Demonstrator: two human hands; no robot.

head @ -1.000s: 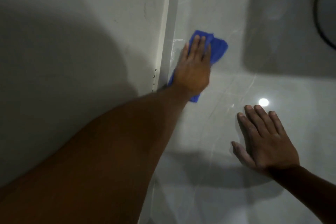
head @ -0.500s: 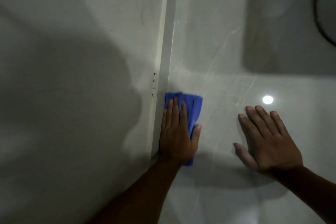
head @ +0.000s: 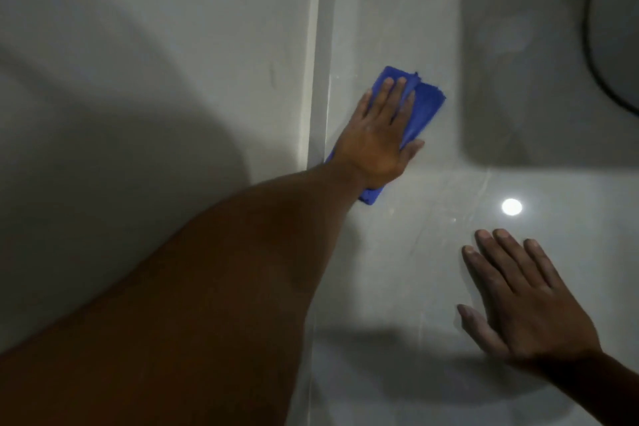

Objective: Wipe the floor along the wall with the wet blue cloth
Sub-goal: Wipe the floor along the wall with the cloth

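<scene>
While pressing blue cloth [head: 423, 104], left hand [head: 377, 138] lies flat

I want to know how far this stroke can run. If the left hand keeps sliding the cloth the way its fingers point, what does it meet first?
Nothing that shows: the left hand points up along the wall, and the floor beyond the cloth looks bare to the picture's top edge.

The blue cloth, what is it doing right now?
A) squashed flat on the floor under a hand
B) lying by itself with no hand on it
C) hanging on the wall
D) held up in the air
A: the left hand presses the blue cloth flat on the floor, beside the wall.
</scene>
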